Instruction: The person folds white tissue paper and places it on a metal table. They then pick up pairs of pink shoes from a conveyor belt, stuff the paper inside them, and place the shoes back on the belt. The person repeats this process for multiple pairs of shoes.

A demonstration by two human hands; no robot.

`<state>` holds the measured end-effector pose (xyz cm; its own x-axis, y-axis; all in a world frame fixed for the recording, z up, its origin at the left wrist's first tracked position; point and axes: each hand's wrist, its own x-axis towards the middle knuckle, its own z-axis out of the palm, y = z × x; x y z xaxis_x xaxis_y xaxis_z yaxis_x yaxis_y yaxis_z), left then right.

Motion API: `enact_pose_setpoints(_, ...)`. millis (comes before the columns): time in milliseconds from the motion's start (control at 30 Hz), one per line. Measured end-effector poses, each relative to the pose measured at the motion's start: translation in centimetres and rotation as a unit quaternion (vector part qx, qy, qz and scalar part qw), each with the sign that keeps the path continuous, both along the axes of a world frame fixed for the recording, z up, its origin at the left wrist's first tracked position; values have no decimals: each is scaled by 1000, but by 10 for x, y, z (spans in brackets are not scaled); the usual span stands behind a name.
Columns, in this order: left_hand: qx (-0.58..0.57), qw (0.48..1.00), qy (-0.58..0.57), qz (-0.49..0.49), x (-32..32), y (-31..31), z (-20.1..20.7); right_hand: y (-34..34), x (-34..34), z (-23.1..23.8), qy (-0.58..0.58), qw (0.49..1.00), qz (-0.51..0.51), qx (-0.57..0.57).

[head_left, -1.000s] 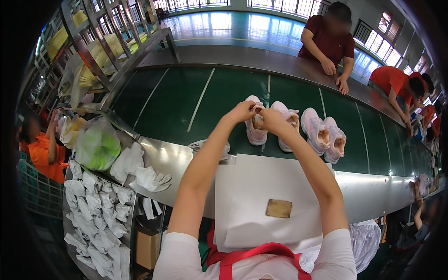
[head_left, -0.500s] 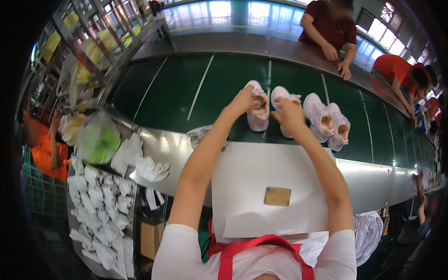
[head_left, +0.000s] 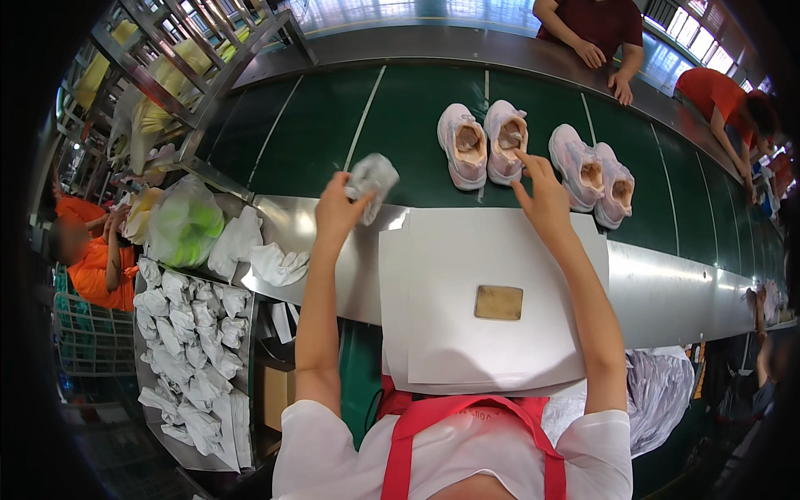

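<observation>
In my left hand [head_left: 337,208] is a crumpled grey-white wad [head_left: 373,179], perhaps paper, gripped between thumb and fingers above the metal edge of the green belt. A pair of pale pink-white sneakers stands side by side on the belt: the left sneaker [head_left: 456,154] and the right sneaker [head_left: 502,125], toes pointing away from me. My right hand [head_left: 546,200] is open by the right sneaker's heel, index finger stretched to its collar and thumb apart. Pale material shows inside both shoes. Just to the right, a second pair of sneakers [head_left: 575,162] sits at a slant.
White sheets [head_left: 450,350] with a small brownish plate [head_left: 499,302] lie before me. At left are a tray of crumpled white wads [head_left: 196,358], white gloves [head_left: 279,264] and a green-filled plastic bag [head_left: 185,225]. Co-workers [head_left: 587,37] stand across the green belt [head_left: 333,133].
My left hand has left the left sneaker and picked up the crumpled wad from the metal edge. The nearer pair now stands closer together. My right hand has drawn back to the right sneaker's heel.
</observation>
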<state>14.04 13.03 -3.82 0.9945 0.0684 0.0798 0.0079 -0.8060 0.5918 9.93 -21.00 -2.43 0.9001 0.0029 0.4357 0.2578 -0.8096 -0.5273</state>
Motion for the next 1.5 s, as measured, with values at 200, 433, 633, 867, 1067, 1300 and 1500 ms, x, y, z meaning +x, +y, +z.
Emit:
enact_pose_setpoints(200,-264,960,-93,4,-54,-17,40,-3,-126,23,12,997,66,26)
enact_pose_setpoints(433,-311,948,-9,68,-127,14,16,20,-170,8,46,984,154,-75)
enact_pose_setpoints(633,-440,891,99,54,-169,-1,-7,19,-174,-10,92,984,137,-62)
enact_pose_setpoints(867,-538,836,89,54,-165,-17,-37,-47,-194,-18,49,980,-179,-72)
enact_pose_setpoints(1067,-555,825,102,41,-132,-39,-37,-76,-206,-40,193,951,-203,132)
enact_pose_setpoints(1300,-499,857,129,23,-124,-37,-37,-56,-196,-31,194,958,-170,124)
enact_pose_setpoints(1500,-371,927,-52,16,-126,-12,14,-65,-193,-15,10,978,-196,-68)
